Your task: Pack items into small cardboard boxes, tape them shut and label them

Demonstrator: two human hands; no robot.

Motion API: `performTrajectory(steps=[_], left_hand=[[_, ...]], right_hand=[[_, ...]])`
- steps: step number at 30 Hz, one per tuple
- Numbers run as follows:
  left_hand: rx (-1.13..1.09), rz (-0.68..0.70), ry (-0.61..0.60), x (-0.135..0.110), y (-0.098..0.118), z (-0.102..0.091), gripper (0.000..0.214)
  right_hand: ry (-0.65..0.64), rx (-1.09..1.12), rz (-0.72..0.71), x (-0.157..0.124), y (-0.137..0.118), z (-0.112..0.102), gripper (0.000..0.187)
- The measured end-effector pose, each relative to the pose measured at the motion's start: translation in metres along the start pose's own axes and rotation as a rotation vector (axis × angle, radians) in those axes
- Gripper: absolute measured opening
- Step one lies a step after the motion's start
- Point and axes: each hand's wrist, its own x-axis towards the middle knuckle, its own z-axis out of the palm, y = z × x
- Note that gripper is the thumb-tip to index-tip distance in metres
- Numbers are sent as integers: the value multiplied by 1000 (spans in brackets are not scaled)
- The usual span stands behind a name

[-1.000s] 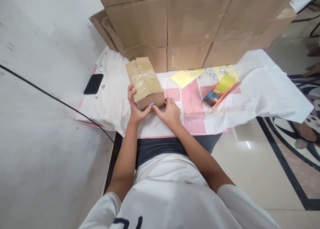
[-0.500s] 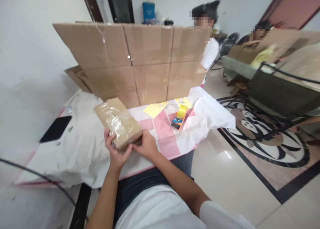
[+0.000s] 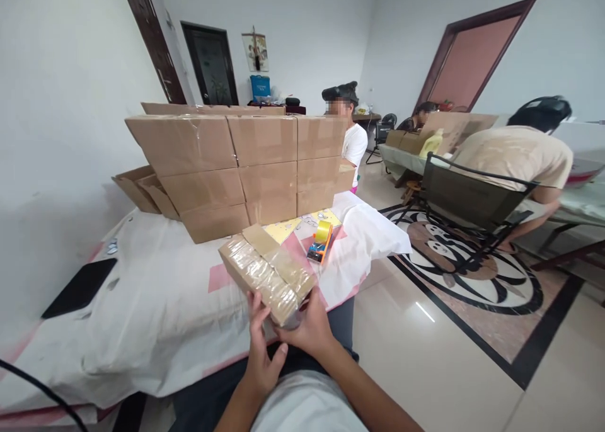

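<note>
Clear tape shines in strips across the top of a small brown cardboard box (image 3: pixel 265 271), which sits tilted over the table's near edge. My right hand (image 3: pixel 309 322) wraps round its near right corner, with the thumb at the near end and some fingers hidden. My left hand (image 3: pixel 262 344) steadies the near left side with its fingertips, the thumb held away from the cardboard. Beyond the box lies an orange and blue tape dispenser (image 3: pixel 317 250) with a yellow roll of tape (image 3: pixel 324 232).
Stacked cardboard boxes (image 3: pixel 267 186) form a wall along the table's far side. A black flat tablet-like object (image 3: pixel 80 287) lies left on the cloth (image 3: pixel 155 306). A person in white (image 3: pixel 355 145) is behind the stack; another bends beside a folding chair (image 3: pixel 467 196) at right.
My view has swung, showing more of the room. The box has turned in my hands, and my left thumb has come away from it. The tape dispenser stays on the table.
</note>
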Motion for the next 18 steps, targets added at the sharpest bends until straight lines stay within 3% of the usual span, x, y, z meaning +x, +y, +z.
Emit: performTrajectory(steps=[4, 7, 9, 13, 16, 18], left_hand=[[27, 220, -146, 1, 14, -1, 70], [24, 207, -209, 9, 15, -5, 44], [6, 35, -306, 11, 10, -6, 21], [-91, -432, -629, 6, -9, 2, 18], [-184, -615, -840, -1, -23, 11, 19], [-222, -658, -884, -3, -31, 15, 22]], right_hand=[[195, -7, -151, -11, 14, -51, 81], [353, -99, -138, -9, 26, -111, 69], [489, -120, -55, -3, 34, -154, 76], [712, -212, 147, 20, 57, -222, 101], [673, -417, 271, 50, 78, -245, 99], [646, -433, 216, 82, 85, -247, 91]])
